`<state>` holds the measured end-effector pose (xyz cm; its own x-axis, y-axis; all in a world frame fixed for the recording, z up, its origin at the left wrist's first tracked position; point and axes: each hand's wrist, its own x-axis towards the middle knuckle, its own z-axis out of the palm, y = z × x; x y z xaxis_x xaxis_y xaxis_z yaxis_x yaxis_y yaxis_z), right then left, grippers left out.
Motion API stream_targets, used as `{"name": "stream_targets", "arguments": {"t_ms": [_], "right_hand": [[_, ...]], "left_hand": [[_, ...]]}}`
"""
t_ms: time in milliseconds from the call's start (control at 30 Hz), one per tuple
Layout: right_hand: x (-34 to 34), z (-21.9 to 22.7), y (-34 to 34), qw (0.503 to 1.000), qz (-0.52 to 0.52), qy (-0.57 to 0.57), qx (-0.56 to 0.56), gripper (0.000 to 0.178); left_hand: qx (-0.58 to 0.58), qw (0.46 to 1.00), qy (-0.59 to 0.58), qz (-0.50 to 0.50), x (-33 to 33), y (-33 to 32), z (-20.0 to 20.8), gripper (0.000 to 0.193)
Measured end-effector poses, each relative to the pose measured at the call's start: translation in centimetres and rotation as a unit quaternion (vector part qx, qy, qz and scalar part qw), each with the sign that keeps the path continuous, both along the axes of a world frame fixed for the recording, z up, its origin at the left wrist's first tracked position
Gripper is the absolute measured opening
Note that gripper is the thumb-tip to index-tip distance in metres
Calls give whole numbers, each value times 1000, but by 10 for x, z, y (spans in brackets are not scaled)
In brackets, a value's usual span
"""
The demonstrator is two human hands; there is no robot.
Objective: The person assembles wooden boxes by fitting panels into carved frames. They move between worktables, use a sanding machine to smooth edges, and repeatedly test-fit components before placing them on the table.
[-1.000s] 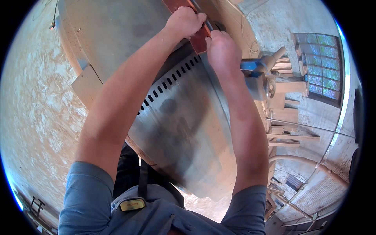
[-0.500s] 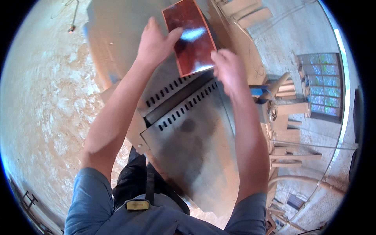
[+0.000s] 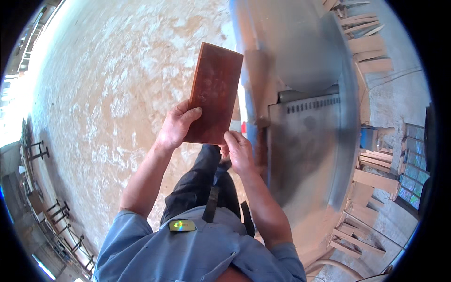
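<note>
Right of brd (image 3: pixel 215 94): metal tbl (image 3: pixel 303 150), then wood pcs (image 3: pixel 375 180).

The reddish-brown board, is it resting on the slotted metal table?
No, the left grip and right grip hold the board over the floor, left of the slotted metal table.

You wear a blue-grey shirt (image 3: pixel 192 256) with loose short sleeves (image 3: pixel 126 236) and a small dark dot (image 3: pixel 233 254) on its front; at your waist sits a yellow, rounded-rectangular plate (image 3: pixel 182 226) with a bright glint, beside a black strap (image 3: pixel 211 204), above your dark trousers (image 3: pixel 192 185)
</note>
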<state>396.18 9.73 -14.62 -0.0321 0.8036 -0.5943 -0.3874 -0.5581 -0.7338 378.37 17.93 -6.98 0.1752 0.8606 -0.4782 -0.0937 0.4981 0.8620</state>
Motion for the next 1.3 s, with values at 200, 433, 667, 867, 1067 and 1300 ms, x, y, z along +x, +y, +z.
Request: {"name": "stream_targets", "arguments": {"t_ms": [200,433,667,867,1067,1300], "right_hand": [[-35,-126,-54,980,10,-52,-192,26],[8,-368,-91,909,-229,69,-340,21],[60,-436,-12,827,-448,239,-240,35],[31,-447,-5,814,-497,235,-188,27],[33,-457,9,839,-485,193,-154,26],[28,-462,37,790,-437,-166,-396,27]], "left_hand": [[-59,995,-43,65,-86,-34,-60,33],[-205,959,-106,162,-132,-52,-177,34],[-260,932,-134,214,-176,-49,-248,33],[-294,910,-152,250,-210,-51,-275,32],[-293,911,-158,243,-219,-58,-288,30],[-285,924,-126,221,-249,-78,-285,29]]}}
